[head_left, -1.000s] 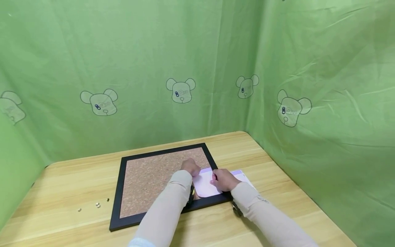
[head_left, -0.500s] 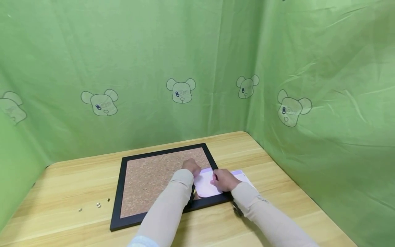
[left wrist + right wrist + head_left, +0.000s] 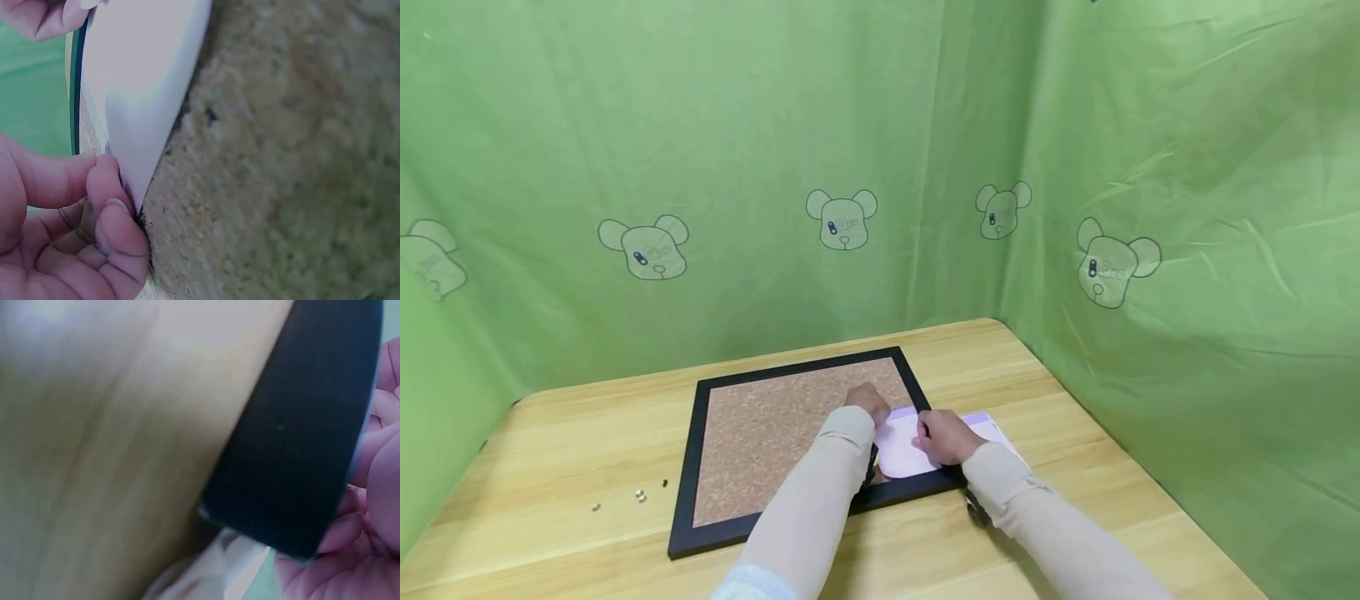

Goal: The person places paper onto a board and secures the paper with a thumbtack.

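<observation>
A white sheet of paper (image 3: 904, 450) with a purple top band lies over the right part of a cork board (image 3: 767, 433) in a black frame (image 3: 682, 500). My left hand (image 3: 868, 403) is at the sheet's upper left corner. In the left wrist view, thumb and fingers pinch that paper's edge, which lifts off the cork. On the sheet's right side, at the board's frame, my right hand (image 3: 949, 437) has curled fingers and a thumb touching the paper. The right fingertips are partly hidden. Beneath the right hand, a second purple-topped sheet (image 3: 989, 428) shows on the table.
Several small metallic pieces (image 3: 640, 496), too small to identify, lie on the wooden table (image 3: 550, 467) left of the board. Green curtains (image 3: 737, 167) with bear-head prints enclose the back and sides. The table's far edge runs just behind the board.
My left hand and forearm have shifted very slightly to the right. My right hand stays at the same spot, and the board and sheets look unmoved.
</observation>
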Tool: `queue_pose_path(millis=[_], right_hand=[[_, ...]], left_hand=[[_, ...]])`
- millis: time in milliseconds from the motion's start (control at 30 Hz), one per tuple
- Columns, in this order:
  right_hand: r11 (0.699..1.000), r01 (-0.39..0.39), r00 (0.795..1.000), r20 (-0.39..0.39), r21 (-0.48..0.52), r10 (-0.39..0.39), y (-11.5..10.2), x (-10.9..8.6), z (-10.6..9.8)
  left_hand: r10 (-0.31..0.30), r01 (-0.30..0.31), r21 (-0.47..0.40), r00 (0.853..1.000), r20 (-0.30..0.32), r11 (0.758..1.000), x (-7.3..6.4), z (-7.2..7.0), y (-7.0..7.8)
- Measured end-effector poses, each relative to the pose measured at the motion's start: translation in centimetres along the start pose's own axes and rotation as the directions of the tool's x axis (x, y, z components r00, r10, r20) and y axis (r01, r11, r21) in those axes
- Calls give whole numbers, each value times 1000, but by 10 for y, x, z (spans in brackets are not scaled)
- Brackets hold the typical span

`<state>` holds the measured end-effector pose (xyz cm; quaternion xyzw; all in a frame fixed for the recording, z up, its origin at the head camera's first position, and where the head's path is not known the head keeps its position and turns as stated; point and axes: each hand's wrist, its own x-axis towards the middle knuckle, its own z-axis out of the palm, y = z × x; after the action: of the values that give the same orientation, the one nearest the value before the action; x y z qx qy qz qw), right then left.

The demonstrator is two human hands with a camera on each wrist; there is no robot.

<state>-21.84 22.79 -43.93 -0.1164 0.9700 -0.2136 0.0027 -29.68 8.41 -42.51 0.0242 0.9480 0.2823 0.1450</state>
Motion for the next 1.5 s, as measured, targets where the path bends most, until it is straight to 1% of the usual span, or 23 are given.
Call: queue_pose_path(millis=[100, 167, 267, 400, 667, 867, 1133, 1200, 1300, 1433, 1500], right_hand=[[1000, 5, 1000, 0, -7, -5, 1, 1, 1], [1000, 5, 1000, -1, -13, -5, 2, 1, 1], [1000, 0, 1000, 2, -24, 0, 2, 1, 1], [1000, -10, 1000, 9, -26, 10, 2, 0, -1], [1000, -1, 1000, 6, -29, 1, 3, 1, -1], [1000, -3, 1000, -2, -26, 3, 6, 2, 1], [1000, -26, 1000, 16, -15, 26, 5, 2, -3], [999, -27, 1000, 8, -19, 28, 4, 2, -5], [1000, -18, 1000, -7, -17, 18, 3, 2, -5], [1000, -10, 1000, 23, -10, 10, 3, 1, -4], [1000, -4, 1000, 20, -9, 4, 2, 1, -5]], left_hand=[[-4, 4, 6, 1000, 2, 1000, 1, -1, 1], [-5, 5, 6, 1000, 2, 1000, -1, -2, 1], [-6, 6, 2, 1000, 13, 1000, -2, -3, 2], [-8, 8, 0, 1000, 30, 1000, 1, -2, 3], [-8, 7, 27, 1000, 27, 1000, 0, -2, 5], [-16, 16, 21, 999, 36, 1000, 2, -2, 6], [-11, 10, 33, 1000, 22, 999, 2, -2, 9], [-6, 6, 27, 1000, 14, 1000, 2, -3, 10], [-1, 1, 21, 1000, -3, 1000, 1, -3, 10], [-9, 10, 45, 1000, -11, 999, -4, -2, 7], [-10, 10, 45, 1000, -11, 999, -3, -2, 7]])
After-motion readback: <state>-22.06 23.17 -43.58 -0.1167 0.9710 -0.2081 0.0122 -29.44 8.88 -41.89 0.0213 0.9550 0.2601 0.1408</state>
